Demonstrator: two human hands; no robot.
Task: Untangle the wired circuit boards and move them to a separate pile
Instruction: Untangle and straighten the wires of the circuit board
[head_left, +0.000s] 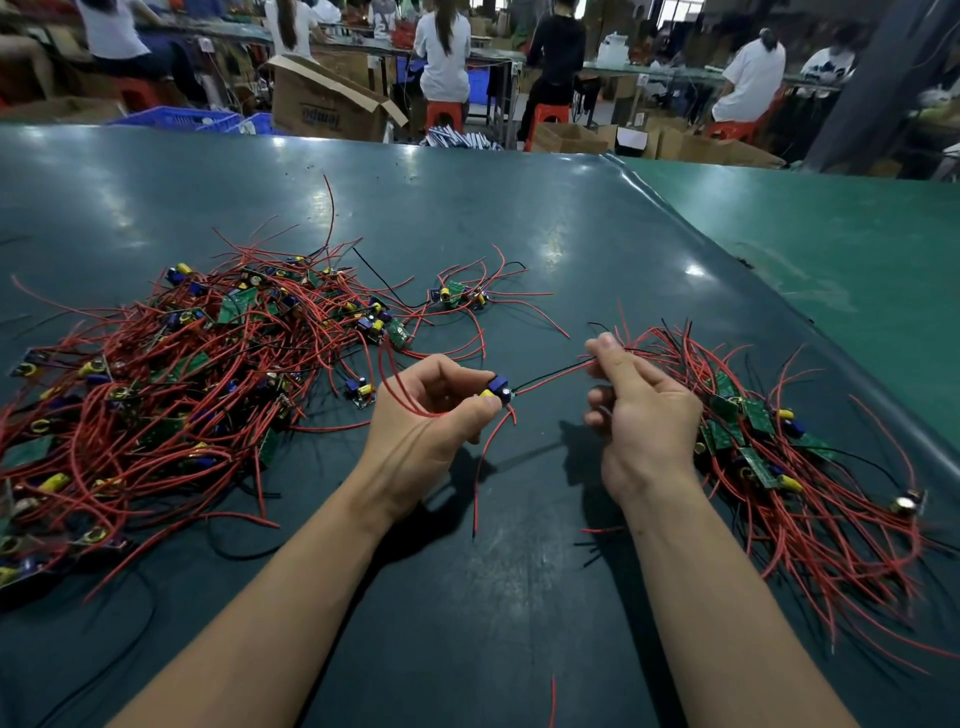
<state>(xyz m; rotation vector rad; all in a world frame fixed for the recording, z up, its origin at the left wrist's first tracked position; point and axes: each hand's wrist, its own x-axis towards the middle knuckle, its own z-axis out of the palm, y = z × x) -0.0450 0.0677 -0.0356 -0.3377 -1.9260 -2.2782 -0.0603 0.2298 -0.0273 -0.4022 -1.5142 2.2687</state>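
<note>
I have one circuit board (500, 391) pinched in my left hand (434, 410) at frame centre, above the tabletop (519, 223); my right hand (641, 410) grips its black and red leads, pulled taut. Tug harder and a solder joint may tear, or the loose red wire (485, 467) hanging below could snag the sorted pile (789, 457) at right
</note>
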